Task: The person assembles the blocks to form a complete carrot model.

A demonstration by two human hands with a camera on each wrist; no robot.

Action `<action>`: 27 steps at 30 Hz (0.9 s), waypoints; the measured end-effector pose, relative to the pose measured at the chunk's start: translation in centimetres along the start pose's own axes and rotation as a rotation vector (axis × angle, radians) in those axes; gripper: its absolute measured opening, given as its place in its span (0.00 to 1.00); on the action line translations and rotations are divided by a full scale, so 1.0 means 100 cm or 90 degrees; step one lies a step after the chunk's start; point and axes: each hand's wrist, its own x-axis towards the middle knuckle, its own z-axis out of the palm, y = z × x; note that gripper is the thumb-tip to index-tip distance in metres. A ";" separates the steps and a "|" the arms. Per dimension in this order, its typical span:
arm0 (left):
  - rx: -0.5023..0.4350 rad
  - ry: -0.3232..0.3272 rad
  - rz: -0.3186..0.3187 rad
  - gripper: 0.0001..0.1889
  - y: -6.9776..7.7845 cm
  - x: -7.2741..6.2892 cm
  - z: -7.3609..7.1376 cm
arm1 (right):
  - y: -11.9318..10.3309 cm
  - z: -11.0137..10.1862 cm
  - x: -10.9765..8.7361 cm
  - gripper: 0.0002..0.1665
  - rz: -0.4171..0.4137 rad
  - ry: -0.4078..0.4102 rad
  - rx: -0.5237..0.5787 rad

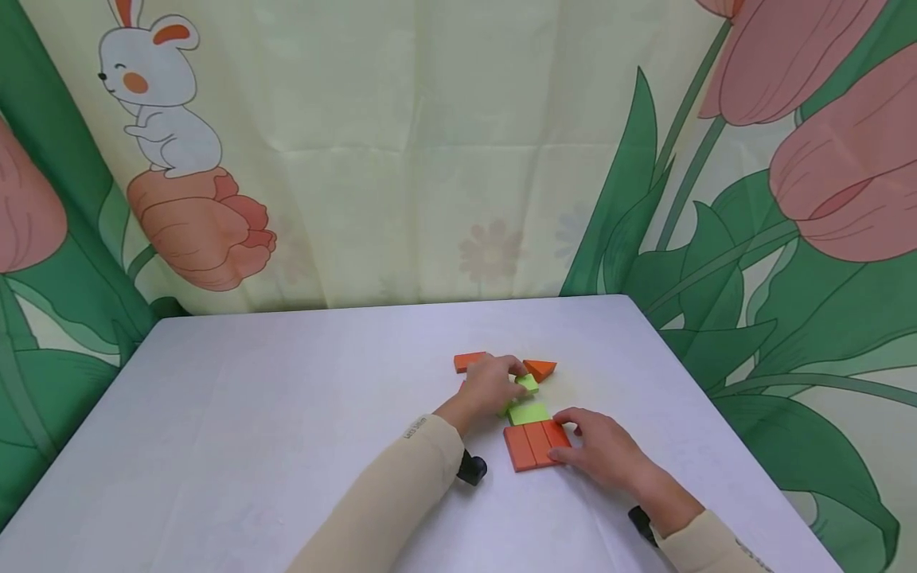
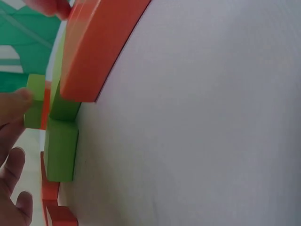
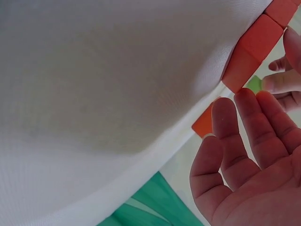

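My left hand point(image 1: 490, 383) pinches a small light-green block point(image 1: 528, 383) between thumb and fingers; in the left wrist view this green block point(image 2: 35, 101) shows at the fingertip, above the table. Nearer to me, three flat orange-red blocks point(image 1: 528, 446) lie side by side, touching. My right hand point(image 1: 605, 450) grips the rightmost one, thumb at its near end and a finger at its far end. Another light-green block point(image 1: 528, 414) adjoins the row's far side. The right wrist view shows orange-red blocks point(image 3: 254, 44) by the fingertips. Part of the arrangement is hidden behind my left hand.
Beyond my left hand lie an orange rectangular block point(image 1: 469, 361) and an orange triangular block point(image 1: 540, 369). Everything rests on a white-covered table point(image 1: 286, 414). A printed curtain point(image 1: 444, 159) with a rabbit and tulips hangs behind its far edge.
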 end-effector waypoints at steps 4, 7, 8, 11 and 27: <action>0.007 -0.017 -0.012 0.11 0.003 0.001 0.004 | -0.002 -0.001 -0.001 0.33 -0.004 0.000 0.004; 0.018 -0.029 -0.015 0.11 0.004 0.001 0.006 | -0.002 -0.001 -0.001 0.33 -0.004 -0.001 0.006; 0.026 -0.033 -0.013 0.12 0.004 0.001 0.007 | -0.002 -0.001 -0.001 0.33 -0.002 -0.001 0.007; 0.054 -0.041 0.000 0.14 0.005 0.000 0.008 | -0.002 0.000 0.000 0.33 0.000 0.001 0.006; 0.067 -0.049 0.016 0.15 0.004 -0.010 0.000 | 0.002 0.002 0.002 0.32 0.007 0.003 0.005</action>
